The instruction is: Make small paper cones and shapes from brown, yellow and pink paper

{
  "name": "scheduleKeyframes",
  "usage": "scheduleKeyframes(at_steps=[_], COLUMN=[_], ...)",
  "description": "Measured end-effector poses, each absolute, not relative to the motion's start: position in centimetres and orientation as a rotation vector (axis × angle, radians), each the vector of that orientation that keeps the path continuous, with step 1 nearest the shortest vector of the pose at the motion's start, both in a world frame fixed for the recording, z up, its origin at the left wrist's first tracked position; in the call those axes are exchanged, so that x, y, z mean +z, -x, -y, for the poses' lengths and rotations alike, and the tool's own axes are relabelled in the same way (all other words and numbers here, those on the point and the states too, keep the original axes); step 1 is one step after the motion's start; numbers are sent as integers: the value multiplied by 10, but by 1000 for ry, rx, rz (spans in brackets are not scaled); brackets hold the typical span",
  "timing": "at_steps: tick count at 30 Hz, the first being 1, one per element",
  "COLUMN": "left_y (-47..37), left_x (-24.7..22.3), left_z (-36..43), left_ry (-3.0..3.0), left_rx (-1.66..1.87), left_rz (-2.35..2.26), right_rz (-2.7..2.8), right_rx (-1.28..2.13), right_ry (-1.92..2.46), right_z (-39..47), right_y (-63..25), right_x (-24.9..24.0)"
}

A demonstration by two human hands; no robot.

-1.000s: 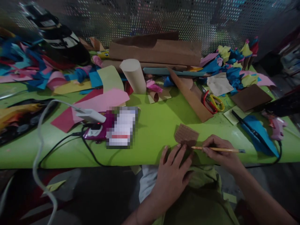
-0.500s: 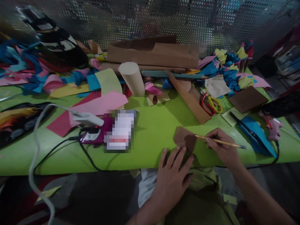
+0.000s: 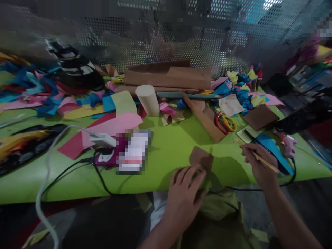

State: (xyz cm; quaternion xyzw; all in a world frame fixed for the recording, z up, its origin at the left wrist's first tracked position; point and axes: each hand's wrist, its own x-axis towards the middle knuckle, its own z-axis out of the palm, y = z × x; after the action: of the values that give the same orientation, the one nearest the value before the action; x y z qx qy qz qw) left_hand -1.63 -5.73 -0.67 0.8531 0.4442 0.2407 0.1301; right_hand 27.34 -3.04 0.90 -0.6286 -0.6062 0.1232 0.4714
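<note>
A small piece of ridged brown cardboard (image 3: 199, 157) lies on the green table near its front edge. My left hand (image 3: 184, 195) is at the cardboard's lower edge, fingers apart and slightly bent, with the fingertips on or just over it. To the right, my right hand (image 3: 264, 169) grips a pencil (image 3: 268, 164), whose tip points up and left, away from the cardboard. The right hand is raised a little and somewhat blurred. Beyond it lie a folded blue paper (image 3: 273, 152) and a pink glue gun (image 3: 288, 144).
Red-and-yellow-handled scissors (image 3: 225, 123) lie beside a long brown paper strip (image 3: 203, 119). A phone (image 3: 134, 152) rests by a purple power strip (image 3: 107, 157) with cables. A paper roll (image 3: 147, 101), coloured paper scraps and a dark bottle (image 3: 77, 71) stand farther back.
My right hand has drawn the pencil away from the cardboard, to the right. My left fingers have bent and pulled back slightly. The camera view has tilted up.
</note>
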Motion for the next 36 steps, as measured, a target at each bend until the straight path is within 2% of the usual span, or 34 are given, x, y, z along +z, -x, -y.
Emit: scheduleKeyframes(at_steps=[8,12,16,22,29,32,36], left_y=[9,5,4,-1,-21,-31,-39], left_x=[17,18,19,16,43,58,68], left_z=[-14,-41,-54,-67,-96,-107,-117], left_ry=[-2476,-2503,-2444,-2077,-1505,-1450,-1278], left_rx=[436,264,266,502,996,1095,1233], left_rz=[-1480,-1439,-1365,-1186,-871,-815,-765], right_rz=[2081,2122,2014,1777,1600,1530,1507], right_rx=[-267,-373,-412,-213,723,699,362], right_ry=[1822,1861,1744,1554,1226,1186,1076], right_z=[-19,-33,-30,-21,-34,-47,-62], right_y=[-329,-334,-326,-301,-261,-248,-240], right_x=[-1,-10,-9,11,45,54,67])
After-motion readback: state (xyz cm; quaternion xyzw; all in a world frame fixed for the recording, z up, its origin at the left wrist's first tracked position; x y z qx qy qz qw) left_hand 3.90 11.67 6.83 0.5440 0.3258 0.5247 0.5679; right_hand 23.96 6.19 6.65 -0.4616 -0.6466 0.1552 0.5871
